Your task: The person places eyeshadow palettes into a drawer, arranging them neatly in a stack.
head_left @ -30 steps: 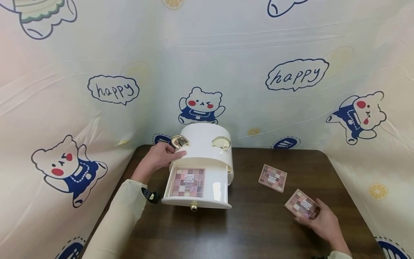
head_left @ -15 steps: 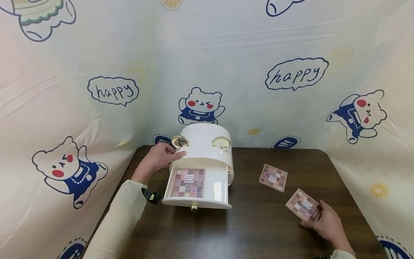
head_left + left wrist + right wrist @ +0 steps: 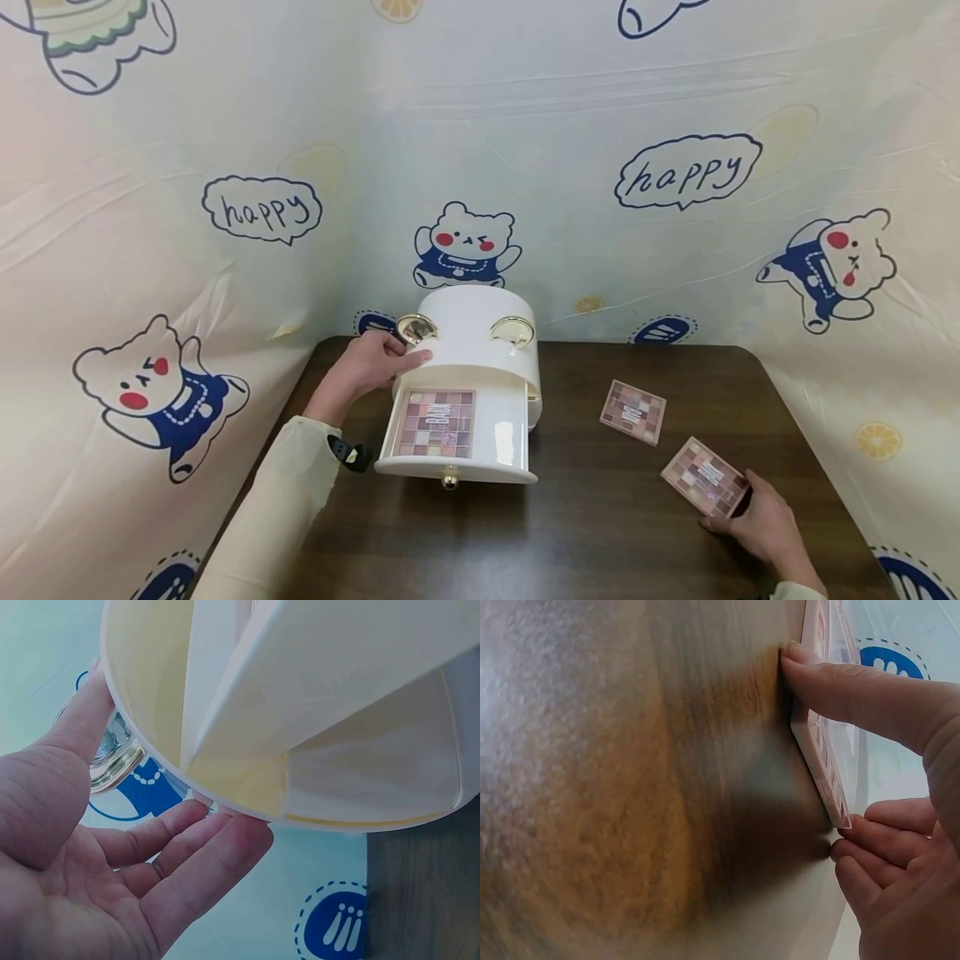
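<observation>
On the table stands a white makeup storage box [image 3: 480, 325] with gold-rimmed rings on top and its drawer [image 3: 456, 471] pulled out. An eyeshadow palette [image 3: 437, 423] lies in the drawer's left part. My left hand [image 3: 367, 363] holds the box's upper left side, thumb toward the front; the left wrist view shows its fingers [image 3: 217, 862] against the outside of the curved shell. At the right, my right hand [image 3: 765, 521] pinches a second eyeshadow palette [image 3: 705, 477] by opposite edges, its thumb [image 3: 855, 690] on one edge and fingertips on another.
A third eyeshadow palette [image 3: 633, 412] lies flat on the dark wooden table [image 3: 592, 533], between the box and the right hand. A patterned cloth [image 3: 480, 125] hangs close behind the table and at both sides.
My right hand has shifted slightly right and nearer along the palette, which stays almost where it was. The left hand, box and drawer have not moved.
</observation>
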The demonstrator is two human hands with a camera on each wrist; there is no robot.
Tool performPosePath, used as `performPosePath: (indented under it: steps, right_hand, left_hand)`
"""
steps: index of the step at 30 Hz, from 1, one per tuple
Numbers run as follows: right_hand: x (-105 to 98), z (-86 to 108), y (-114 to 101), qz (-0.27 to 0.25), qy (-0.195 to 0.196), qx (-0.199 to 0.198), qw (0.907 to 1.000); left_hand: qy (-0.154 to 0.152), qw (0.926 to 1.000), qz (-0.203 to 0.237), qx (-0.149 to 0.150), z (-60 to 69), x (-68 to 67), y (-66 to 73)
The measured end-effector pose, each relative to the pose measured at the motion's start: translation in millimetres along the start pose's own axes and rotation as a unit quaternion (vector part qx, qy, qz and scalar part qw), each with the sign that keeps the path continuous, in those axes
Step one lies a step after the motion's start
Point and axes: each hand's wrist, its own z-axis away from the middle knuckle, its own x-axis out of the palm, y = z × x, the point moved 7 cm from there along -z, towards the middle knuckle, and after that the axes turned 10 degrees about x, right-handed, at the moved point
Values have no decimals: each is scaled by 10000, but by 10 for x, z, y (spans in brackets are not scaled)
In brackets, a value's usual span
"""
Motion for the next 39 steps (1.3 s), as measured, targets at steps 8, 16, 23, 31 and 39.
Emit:
performPosePath:
  steps: [8,16,23,31,39]
  right_hand:
    - [21,31,65,-238,-48,409,9989]
    - [-20,62,111,-700,-41,794,9944]
    - [-71,92,81,-1233,-57,1123,9860]
    - [-150,118,-52,-1624,-80,1171,9797]
    - [-265,118,-257,-1896,36,1061,9761]
  left_hand:
    - [12,10000,38,0,-17,14,-6]
    - [25,10000,-32,-17,-9,18,-12]
    - [22,10000,-54,11,-5,7,-5]
    - [4,10000,-39,7,2,2,-4]
    - [-4,10000,4,-5,-6,5,-5]
